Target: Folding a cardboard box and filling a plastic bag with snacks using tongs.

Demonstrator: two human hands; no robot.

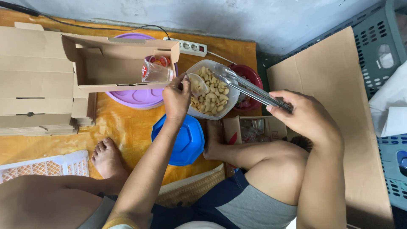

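1. A purple lid (140, 96) lay on the orange mat (123, 127), under an open cardboard box (123, 63).
2. Flat cardboard boxes (36, 80) were stacked at the far left.
3. A white power strip (186, 46) sat by the wall.
4. A blue lid (182, 142) lay near a foot (108, 159).
5. A red bowl (250, 76) stood behind a small carton (254, 129).
6. A white crate (46, 166) and grey crates (377, 46) sat at the edges.

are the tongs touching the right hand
Touching. The head view shows the right hand closed around the handle end of the metal tongs, whose tips reach into the clear tub of crackers.
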